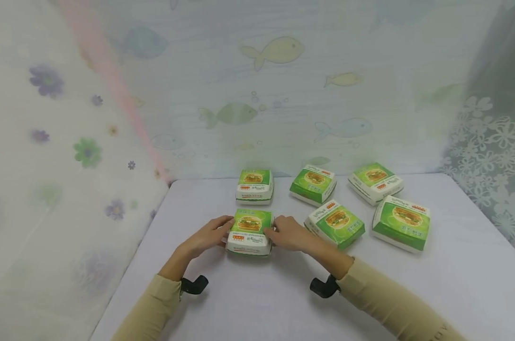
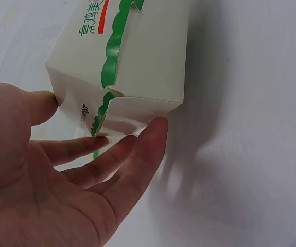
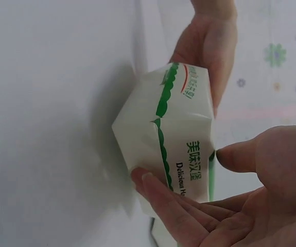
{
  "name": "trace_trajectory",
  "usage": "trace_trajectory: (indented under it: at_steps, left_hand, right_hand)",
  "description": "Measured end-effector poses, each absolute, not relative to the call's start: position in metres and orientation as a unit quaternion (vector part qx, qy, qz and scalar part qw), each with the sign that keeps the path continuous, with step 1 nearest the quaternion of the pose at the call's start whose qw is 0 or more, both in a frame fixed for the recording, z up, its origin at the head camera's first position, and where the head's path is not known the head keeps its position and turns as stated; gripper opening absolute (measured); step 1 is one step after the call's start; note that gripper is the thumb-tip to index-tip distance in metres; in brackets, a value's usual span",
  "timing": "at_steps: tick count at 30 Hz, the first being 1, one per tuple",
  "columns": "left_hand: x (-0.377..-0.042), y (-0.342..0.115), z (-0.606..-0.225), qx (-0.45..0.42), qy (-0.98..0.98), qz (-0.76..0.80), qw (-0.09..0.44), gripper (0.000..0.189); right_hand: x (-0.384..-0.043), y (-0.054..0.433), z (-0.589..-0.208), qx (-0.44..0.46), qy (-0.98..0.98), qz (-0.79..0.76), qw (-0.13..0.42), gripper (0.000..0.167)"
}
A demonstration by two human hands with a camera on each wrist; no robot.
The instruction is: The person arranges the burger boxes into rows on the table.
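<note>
My left hand (image 1: 209, 235) and right hand (image 1: 292, 234) pinch opposite sides of a burger box (image 1: 249, 232), nearer the left edge of the bench (image 1: 257, 303) than the right; another box (image 1: 255, 187) sits beyond, by the far edge.

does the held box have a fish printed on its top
No, in the head view the top of the held box shows a burger picture on green.

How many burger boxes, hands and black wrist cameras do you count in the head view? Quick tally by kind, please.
Burger boxes: 6
Hands: 2 (left hand, right hand)
Black wrist cameras: 2
Total: 10
</note>
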State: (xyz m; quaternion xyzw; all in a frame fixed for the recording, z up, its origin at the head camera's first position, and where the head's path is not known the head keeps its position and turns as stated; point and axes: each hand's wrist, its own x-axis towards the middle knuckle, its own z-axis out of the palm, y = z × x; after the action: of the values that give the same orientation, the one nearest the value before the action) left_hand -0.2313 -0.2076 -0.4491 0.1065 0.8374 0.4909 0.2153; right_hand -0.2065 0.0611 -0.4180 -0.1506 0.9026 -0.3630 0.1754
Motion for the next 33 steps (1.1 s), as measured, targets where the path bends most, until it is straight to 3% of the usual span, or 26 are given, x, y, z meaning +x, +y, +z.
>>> trace_trajectory:
  at_steps: [20, 33]
  left_hand:
    - [-0.234, -0.227, -0.454, 0.08, 0.847, 0.476, 0.223, 0.063]
    - [-0.227, -0.208, -0.408, 0.133, 0.907, 0.388, 0.097, 0.059]
  right_hand:
    - [-0.206, 0.051, -0.419, -0.15, 0.907, -0.343, 0.194, 0.031]
    - [-0.194, 0.101, -0.388, -0.206, 0.915, -0.325, 0.125, 0.039]
